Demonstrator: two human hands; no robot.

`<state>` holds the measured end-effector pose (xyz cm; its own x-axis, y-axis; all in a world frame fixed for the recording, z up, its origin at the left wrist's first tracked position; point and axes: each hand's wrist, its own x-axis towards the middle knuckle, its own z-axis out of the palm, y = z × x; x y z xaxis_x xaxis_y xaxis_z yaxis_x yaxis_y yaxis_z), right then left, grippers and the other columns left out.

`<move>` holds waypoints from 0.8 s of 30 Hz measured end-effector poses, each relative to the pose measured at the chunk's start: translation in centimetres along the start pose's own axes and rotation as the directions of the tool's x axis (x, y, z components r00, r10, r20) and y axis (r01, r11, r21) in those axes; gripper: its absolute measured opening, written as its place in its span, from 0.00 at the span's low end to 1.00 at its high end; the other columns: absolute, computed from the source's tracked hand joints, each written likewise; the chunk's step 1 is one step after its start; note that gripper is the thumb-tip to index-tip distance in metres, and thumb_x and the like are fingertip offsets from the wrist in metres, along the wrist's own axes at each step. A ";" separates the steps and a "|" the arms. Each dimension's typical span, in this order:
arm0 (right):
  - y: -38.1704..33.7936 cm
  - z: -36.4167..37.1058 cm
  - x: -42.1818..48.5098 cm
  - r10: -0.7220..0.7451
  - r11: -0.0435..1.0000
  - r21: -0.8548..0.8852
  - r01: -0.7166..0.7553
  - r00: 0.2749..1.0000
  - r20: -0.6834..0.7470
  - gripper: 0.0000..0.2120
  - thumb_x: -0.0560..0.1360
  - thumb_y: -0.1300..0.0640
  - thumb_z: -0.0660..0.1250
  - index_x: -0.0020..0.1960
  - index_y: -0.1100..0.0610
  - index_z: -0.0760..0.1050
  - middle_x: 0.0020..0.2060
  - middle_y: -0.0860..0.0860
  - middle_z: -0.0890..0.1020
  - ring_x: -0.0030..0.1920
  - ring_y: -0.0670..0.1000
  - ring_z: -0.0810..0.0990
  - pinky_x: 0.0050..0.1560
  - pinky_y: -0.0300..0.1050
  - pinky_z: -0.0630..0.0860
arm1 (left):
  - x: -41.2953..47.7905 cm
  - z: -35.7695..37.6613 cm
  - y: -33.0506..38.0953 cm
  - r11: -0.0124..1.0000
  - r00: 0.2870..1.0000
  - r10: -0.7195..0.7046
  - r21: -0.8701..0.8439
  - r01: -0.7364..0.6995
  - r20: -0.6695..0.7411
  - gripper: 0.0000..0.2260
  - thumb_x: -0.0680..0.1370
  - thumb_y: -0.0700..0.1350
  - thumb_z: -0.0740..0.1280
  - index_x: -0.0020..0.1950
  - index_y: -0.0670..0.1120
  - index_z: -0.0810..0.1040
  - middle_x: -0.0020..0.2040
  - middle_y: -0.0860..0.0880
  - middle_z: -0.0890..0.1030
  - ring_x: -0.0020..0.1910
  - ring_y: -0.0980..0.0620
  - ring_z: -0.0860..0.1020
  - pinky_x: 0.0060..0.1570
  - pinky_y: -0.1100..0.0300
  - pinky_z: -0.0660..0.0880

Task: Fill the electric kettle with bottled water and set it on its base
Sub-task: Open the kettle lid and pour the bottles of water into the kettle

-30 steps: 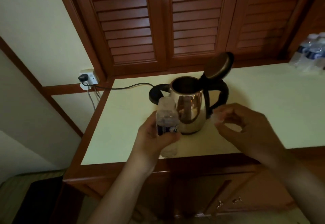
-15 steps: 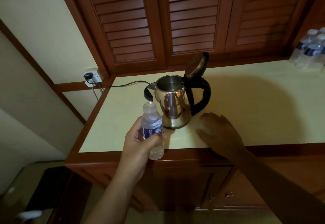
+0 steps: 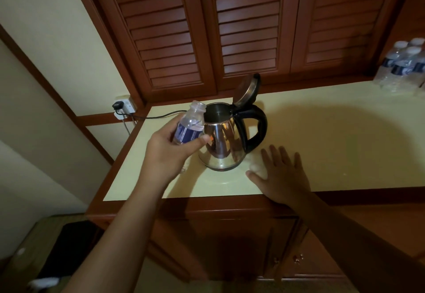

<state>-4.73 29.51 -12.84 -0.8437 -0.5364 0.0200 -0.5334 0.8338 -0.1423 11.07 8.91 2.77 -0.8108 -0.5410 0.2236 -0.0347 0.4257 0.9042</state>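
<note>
The left hand (image 3: 169, 152) wraps its fingers and thumb around a small uncapped water bottle (image 3: 189, 124), tilting its open neck toward the mouth of a steel kettle (image 3: 222, 145). The right hand (image 3: 281, 173) lies flat with fingers spread on the pale countertop (image 3: 333, 136), holding nothing, with a small white cap (image 3: 256, 167) just beside its thumb. The kettle stands on the countertop between the hands, lid (image 3: 247, 90) hinged upright and black handle (image 3: 254, 129) facing the right hand. The bottle's blue label bears white print too blurred to read. A black cord (image 3: 161, 116) runs from behind the bottle to a plug (image 3: 118, 104) in the wall socket. More bottles (image 3: 402, 67) stand at the far right, before louvred wooden doors (image 3: 248, 23).
</note>
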 end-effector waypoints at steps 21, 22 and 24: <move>0.0 0.1 0.2 0.003 1.000 0.031 -0.002 1.000 -0.029 0.45 0.73 0.23 0.39 0.82 0.48 0.44 0.82 0.53 0.45 0.81 0.57 0.42 0.77 0.67 0.40 | 8.3 -2.5 3.5 0.271 0.980 0.071 0.942 -0.197 0.185 0.26 0.71 0.54 0.78 0.69 0.60 0.76 0.60 0.51 0.82 0.62 0.43 0.76 0.62 0.39 0.71; 0.0 0.1 0.2 0.003 0.999 0.033 -0.002 1.000 -0.029 0.45 0.73 0.23 0.39 0.82 0.48 0.44 0.82 0.53 0.45 0.81 0.57 0.42 0.77 0.66 0.40 | 8.4 -2.5 3.6 0.246 0.980 0.072 0.949 -0.197 0.185 0.27 0.72 0.53 0.78 0.70 0.61 0.76 0.61 0.50 0.81 0.64 0.43 0.75 0.63 0.38 0.70; 0.0 0.0 0.1 0.001 1.000 0.031 0.000 1.000 -0.029 0.45 0.73 0.23 0.39 0.82 0.48 0.44 0.82 0.53 0.45 0.81 0.57 0.42 0.77 0.66 0.40 | 8.4 -2.2 3.7 0.206 0.979 0.078 0.958 -0.199 0.187 0.28 0.73 0.51 0.77 0.71 0.61 0.74 0.63 0.50 0.80 0.65 0.43 0.73 0.64 0.36 0.69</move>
<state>-4.82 29.47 -12.84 -0.8456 -0.5315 0.0491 -0.5313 0.8294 -0.1727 5.40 4.30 8.79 -0.9059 -0.3610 0.2213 -0.4053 0.8905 -0.2065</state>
